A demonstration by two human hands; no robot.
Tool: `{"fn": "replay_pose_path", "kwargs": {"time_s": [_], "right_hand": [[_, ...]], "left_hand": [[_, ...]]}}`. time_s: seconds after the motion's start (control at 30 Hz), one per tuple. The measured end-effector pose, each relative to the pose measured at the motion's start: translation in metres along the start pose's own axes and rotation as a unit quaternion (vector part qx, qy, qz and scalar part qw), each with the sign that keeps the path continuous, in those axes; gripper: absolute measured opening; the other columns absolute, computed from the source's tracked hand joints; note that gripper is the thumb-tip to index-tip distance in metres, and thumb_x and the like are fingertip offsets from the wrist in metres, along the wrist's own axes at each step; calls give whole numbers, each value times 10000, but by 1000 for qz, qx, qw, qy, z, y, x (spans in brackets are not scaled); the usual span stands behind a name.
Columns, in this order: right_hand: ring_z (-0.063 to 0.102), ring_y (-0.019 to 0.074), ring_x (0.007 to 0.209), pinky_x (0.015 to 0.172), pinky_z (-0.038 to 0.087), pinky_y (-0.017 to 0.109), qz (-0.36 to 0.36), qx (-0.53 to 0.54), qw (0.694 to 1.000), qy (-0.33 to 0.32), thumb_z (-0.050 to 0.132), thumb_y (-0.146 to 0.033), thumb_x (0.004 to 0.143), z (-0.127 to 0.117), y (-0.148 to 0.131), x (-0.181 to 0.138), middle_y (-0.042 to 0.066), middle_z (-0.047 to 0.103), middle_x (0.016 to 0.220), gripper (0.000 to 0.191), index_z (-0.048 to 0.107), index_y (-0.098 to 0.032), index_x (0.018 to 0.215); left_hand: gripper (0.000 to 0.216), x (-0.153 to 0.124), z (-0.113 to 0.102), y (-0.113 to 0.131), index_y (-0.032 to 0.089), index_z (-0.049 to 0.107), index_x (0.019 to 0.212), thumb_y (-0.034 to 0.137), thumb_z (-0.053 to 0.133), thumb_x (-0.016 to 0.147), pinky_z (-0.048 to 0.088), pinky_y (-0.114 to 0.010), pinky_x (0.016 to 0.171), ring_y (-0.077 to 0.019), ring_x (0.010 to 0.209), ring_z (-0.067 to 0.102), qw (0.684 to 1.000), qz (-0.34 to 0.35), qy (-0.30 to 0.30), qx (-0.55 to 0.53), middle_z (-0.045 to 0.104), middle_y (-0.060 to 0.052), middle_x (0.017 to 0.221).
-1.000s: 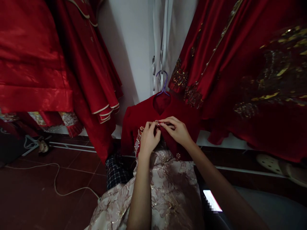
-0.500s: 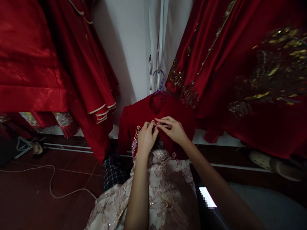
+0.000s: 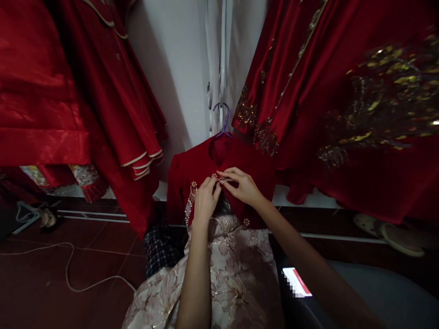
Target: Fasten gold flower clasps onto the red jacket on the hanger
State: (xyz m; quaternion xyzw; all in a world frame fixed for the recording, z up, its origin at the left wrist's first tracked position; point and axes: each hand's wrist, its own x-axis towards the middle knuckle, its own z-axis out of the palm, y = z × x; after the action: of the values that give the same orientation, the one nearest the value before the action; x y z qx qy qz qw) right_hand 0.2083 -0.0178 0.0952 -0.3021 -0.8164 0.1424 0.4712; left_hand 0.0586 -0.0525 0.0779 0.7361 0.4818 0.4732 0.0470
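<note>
A short red jacket point(image 3: 185, 167) hangs from a purple hanger point(image 3: 223, 133) in front of me. At its front opening my left hand point(image 3: 205, 197) pinches the jacket by a small beaded ornament. Facing it, my right hand point(image 3: 243, 187) has its thumb and fingers pinched at the same spot, fingertips almost touching the left ones. The fingers hide most of what lies between them. A strand of beads point(image 3: 189, 203) dangles on the jacket's left side, and a flower-shaped bead ornament point(image 3: 246, 222) sits low on the right front. Below spreads a pale floral skirt point(image 3: 236, 269).
Red garments point(image 3: 113, 91) hang at the left, and gold-sequined red ones point(image 3: 387, 100) at the right. A lit phone point(image 3: 297, 282) lies by my right forearm. A cable point(image 3: 68, 269) crosses the tiled floor. Clogs point(image 3: 398, 237) rest by a low rail.
The whole view has shifted slightly, so the jacket and hands appear a little further left. Both hands keep their pinch at the jacket front. The phone screen now shows a red area.
</note>
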Motion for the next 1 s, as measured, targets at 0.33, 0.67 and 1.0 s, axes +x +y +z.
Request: {"fn": "replay_pose_path", "kwargs": {"time_s": [0.33, 0.67, 1.0], "right_hand": [[580, 153, 921, 831, 496, 302, -50, -67, 996, -10, 523, -209, 813, -2, 7, 6, 52, 578, 1021, 355, 592, -255, 1158], [566, 153, 895, 807, 486, 309, -71, -75, 994, -37, 513, -168, 776, -3, 9, 11, 50, 557, 1000, 377, 592, -253, 1135], [539, 148, 779, 732, 483, 301, 20, -58, 995, 76, 549, -115, 672, 24, 16, 10, 39, 539, 917, 328, 555, -194, 990]], "left_hand": [[172, 1, 6, -5, 191, 547, 970, 251, 409, 887, 410, -239, 715, -143, 806, 548, 1000, 7, 21, 10, 562, -49, 887], [173, 1, 15, -2, 200, 544, 985, 241, 411, 882, 405, -261, 716, -171, 846, 536, 997, 10, 25, 75, 560, -64, 936], [162, -1, 21, -9, 203, 503, 1013, 230, 414, 880, 416, -306, 873, -170, 980, 529, 995, -12, 72, -68, 548, -68, 1002]]}}
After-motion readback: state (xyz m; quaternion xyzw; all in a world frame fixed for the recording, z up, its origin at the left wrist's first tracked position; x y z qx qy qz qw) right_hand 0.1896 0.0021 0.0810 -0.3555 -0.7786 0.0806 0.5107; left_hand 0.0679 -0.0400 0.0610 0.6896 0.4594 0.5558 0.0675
